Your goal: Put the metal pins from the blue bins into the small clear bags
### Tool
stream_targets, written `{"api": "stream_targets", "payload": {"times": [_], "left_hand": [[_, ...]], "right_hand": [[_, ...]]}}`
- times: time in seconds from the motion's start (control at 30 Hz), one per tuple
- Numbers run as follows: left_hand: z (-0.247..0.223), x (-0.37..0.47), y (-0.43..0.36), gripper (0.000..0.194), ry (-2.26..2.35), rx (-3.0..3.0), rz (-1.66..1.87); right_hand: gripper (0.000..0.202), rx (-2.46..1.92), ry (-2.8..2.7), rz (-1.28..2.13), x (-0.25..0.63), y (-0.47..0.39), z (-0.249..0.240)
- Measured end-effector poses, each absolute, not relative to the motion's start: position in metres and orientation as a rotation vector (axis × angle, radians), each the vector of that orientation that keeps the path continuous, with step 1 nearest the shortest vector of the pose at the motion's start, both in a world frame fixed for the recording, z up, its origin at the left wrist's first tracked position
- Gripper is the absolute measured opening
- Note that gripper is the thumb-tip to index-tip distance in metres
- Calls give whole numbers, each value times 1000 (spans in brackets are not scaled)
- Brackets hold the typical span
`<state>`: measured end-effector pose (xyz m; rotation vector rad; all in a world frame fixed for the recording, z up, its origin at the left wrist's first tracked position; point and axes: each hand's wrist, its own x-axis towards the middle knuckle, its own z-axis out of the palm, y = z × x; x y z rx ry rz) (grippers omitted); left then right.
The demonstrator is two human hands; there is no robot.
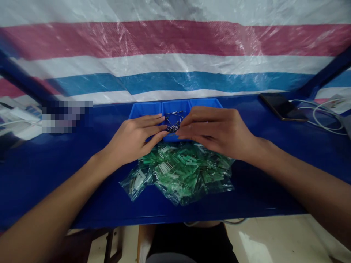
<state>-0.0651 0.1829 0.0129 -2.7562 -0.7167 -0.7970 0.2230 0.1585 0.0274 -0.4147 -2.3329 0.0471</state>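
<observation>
- The right hand's (pixel 216 129) grip is bunched, fingertips drawn together over the middle bin (pixel 172 138); I cannot tell whether it has hold of anything.
- The left hand's (pixel 139 135) grip is loose, fingers outstretched and slightly apart.
- Thin metal pieces (pixel 174 126) lie in the middle bin, near the counter's (pixel 109 197) back edge.
- Plastic bags (pixel 181 164) heap toward the front edge.
- A phone (pixel 283 106) lies toward the back right corner.
</observation>
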Motion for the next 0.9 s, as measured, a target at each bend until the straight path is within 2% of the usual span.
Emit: {"api": "stream_targets", "payload": {"times": [0.1,0.27,0.47,0.6,0.67,0.77,0.9], "left_hand": [[13,-66,183,47,-708,-2758,-787],[11,-67,185,41,-711,-2748,-794],[11,-65,185,46,-669,-2714,-786],[11,-65,185,45,-671,-2694,-789],[11,-65,185,45,-658,-2687,-794],[12,-64,186,45,-634,-2684,-798],[12,-64,185,44,-658,-2682,-806]], "right_hand": [[27,-364,-2292,-26,217,153,25],[13,-308,-2337,61,209,159,11],[24,-353,-2385,-19,210,163,15],[18,-780,-2418,26,213,184,50],[27,-1169,-2624,54,208,200,68],[39,-1296,-2811,207,195,221,82],[34,-1339,-2955,512,175,229,79]]}}
